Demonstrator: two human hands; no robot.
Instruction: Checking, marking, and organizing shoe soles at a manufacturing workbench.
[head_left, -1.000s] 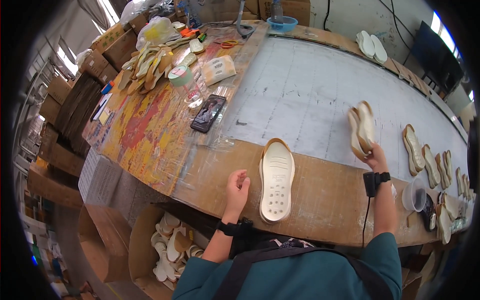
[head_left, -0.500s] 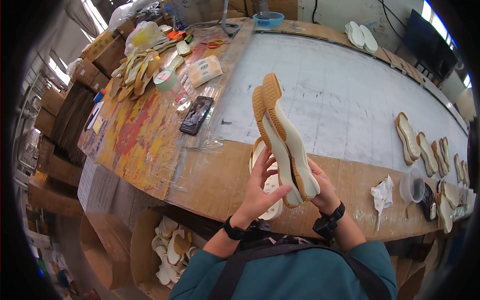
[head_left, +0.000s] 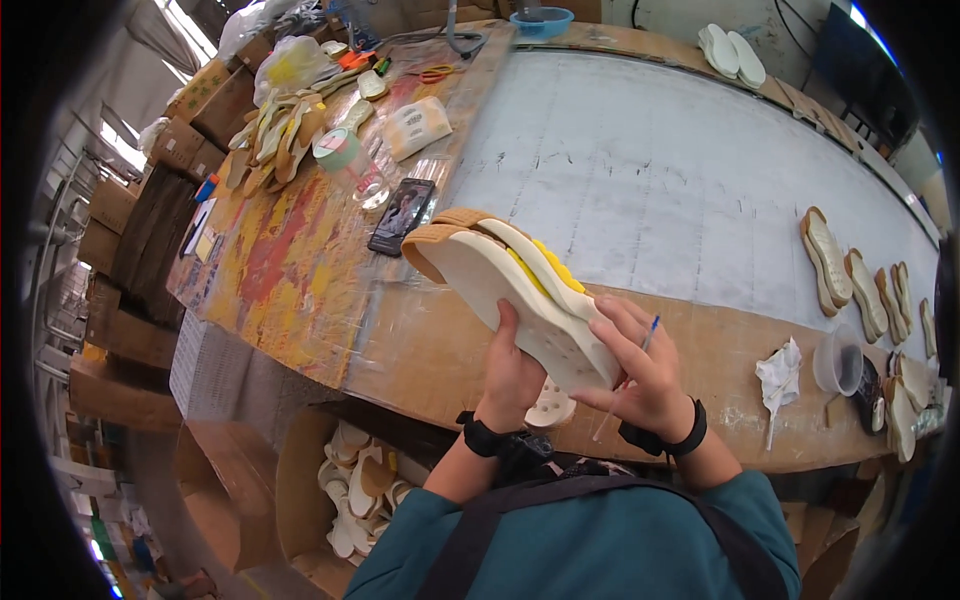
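Observation:
Both hands hold a stack of shoe soles (head_left: 510,285) up in front of me, tan and cream with a yellow layer showing between them. My left hand (head_left: 512,375) grips the stack from below near its heel end. My right hand (head_left: 645,375) presses on its right side and also holds a thin brush or pen between the fingers. Another cream sole (head_left: 550,408) lies on the wooden table edge (head_left: 420,345), mostly hidden under my hands.
A row of soles (head_left: 850,270) lies at the right of the white work surface (head_left: 660,170). A plastic cup (head_left: 838,362) and a rag (head_left: 778,375) sit at the right. A phone (head_left: 402,215), tape roll (head_left: 335,150) and piled insoles (head_left: 275,125) are at the left. A box of soles (head_left: 360,485) stands below.
A second ago my right hand held soles out to the right and one sole lay before me. The stack has since come to the middle, into both hands, and tilted flatter.

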